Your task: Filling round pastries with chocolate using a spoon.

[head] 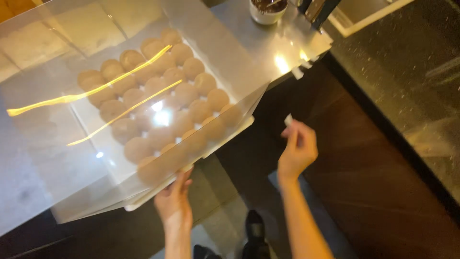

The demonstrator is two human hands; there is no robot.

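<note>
Buns point(163, 103), round and golden-brown, lie in close rows on a white tray point(225, 136) under a clear plastic cover point(57, 158) that catches long yellow streaks of reflected light. That tray sits tilted and juts out past the edge of a steel counter point(268, 52), over a dark floor point(364, 182). Left hand point(173, 199) reaches up beneath the tray's near edge, fingers curled under the rim and gripping it from below. Right hand point(298, 148) is raised well apart from the tray, off to its right, with fingers drawn together and pinching a small white scrap point(288, 119) between the tips; what the scrap is made of I cannot tell. At the far end of the counter stands a white cup point(266, 13) with something dark inside, and just beside it a dark metal object point(318, 12) leans in from the top edge. A black shoe point(255, 228) shows on the floor between the two forearms
</note>
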